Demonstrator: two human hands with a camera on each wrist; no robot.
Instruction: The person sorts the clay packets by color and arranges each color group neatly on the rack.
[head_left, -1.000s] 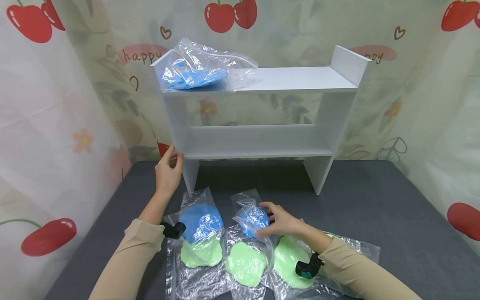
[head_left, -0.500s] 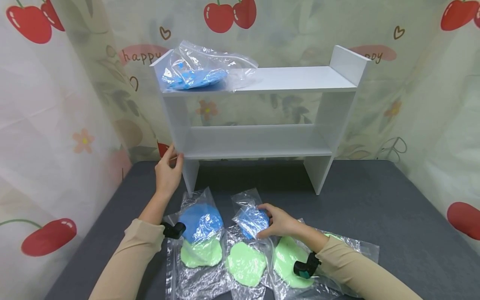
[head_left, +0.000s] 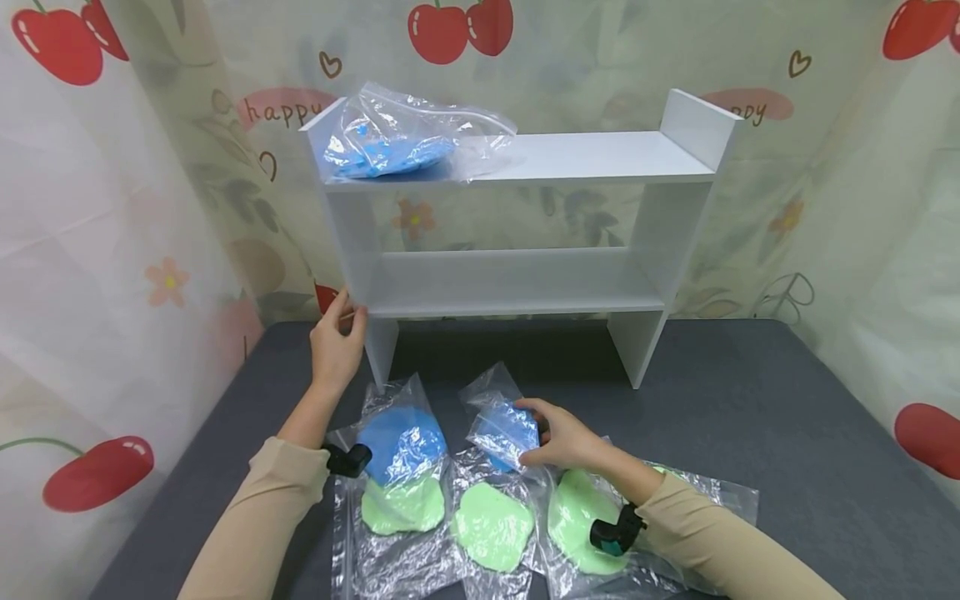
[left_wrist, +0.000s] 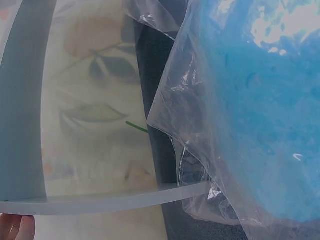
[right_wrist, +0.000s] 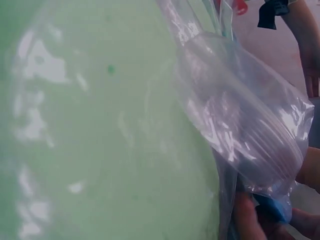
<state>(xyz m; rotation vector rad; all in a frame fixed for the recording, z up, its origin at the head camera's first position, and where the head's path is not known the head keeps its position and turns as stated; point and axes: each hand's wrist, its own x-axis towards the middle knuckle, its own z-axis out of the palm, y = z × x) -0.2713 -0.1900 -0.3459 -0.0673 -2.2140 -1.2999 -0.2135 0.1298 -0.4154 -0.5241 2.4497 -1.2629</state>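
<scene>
Ok, RH [head_left: 567, 437] grips bag [head_left: 506, 428] (blue inside)

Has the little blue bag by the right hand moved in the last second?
Yes, slightly: in the head view, the small blue bag in the right hand now has its top corner higher, nearer the white shelf.

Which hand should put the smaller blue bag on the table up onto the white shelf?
Probably the right hand: its thumb and fingers hold the smaller blue bag, in front of the white shelf. The left hand touches the shelf's left side, away from that bag.
</scene>
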